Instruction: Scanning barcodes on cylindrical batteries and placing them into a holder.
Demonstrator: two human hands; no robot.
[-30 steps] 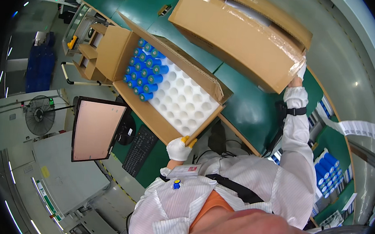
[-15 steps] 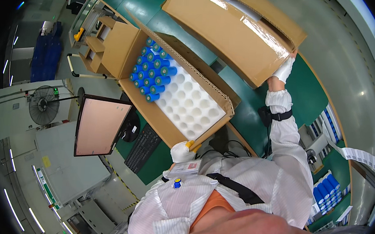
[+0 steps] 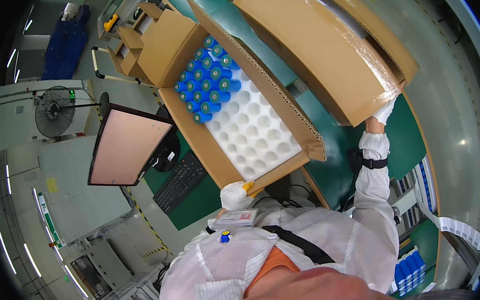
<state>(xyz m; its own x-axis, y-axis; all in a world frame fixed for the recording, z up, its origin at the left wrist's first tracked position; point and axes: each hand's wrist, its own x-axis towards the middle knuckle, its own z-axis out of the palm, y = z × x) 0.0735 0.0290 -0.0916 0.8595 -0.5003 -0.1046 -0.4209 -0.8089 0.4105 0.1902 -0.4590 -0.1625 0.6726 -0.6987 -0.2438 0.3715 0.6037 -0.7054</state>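
The closed carton (image 3: 321, 49) on the green worktop (image 3: 329, 168) has swung nearer since a second ago; the right hand (image 3: 384, 112) presses its corner, fingers hidden. The left hand (image 3: 235, 196) still grips the open box (image 3: 239, 88) of blue cylinders (image 3: 209, 80) at its near edge

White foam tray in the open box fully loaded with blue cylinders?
No: blue cylinders fill only the far end of the foam tray; the other sockets are empty.

Left gloved hand (image 3: 235, 195) close to chest, right hand (image 3: 384, 110) outstretched.
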